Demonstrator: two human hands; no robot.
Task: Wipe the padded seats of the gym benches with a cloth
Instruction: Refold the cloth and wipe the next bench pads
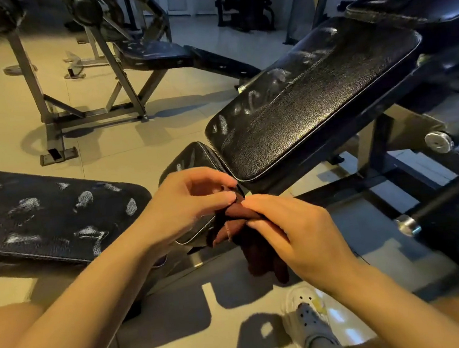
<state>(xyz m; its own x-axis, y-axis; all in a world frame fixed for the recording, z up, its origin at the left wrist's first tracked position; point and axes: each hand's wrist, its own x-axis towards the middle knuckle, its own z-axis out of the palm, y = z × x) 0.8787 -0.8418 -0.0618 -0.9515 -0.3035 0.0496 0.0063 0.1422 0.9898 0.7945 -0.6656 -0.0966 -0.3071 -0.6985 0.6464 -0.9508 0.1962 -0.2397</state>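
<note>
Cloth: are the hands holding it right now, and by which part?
Yes. Both hands hold the dark reddish cloth: the left hand pinches its upper edge, the right hand grips the bunched middle; the rest hangs below.

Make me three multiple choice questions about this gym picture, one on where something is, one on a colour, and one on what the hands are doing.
1. Where is the cloth?
A. Draped on the far bench
B. Between both hands, in front of the near bench's small seat pad
C. On the floor by the shoe

2. What colour is the cloth?
A. White
B. Bright yellow
C. Dark reddish brown

3. What are the hands doing?
A. Both pinch the cloth
B. Both lie flat on a pad
C. One grips a metal bar

Answers:
1 B: the cloth hangs between the left hand and right hand, just before the small seat pad.
2 C: its folds show dark reddish brown.
3 A: fingers of both hands close on the cloth, off the pads.
</note>
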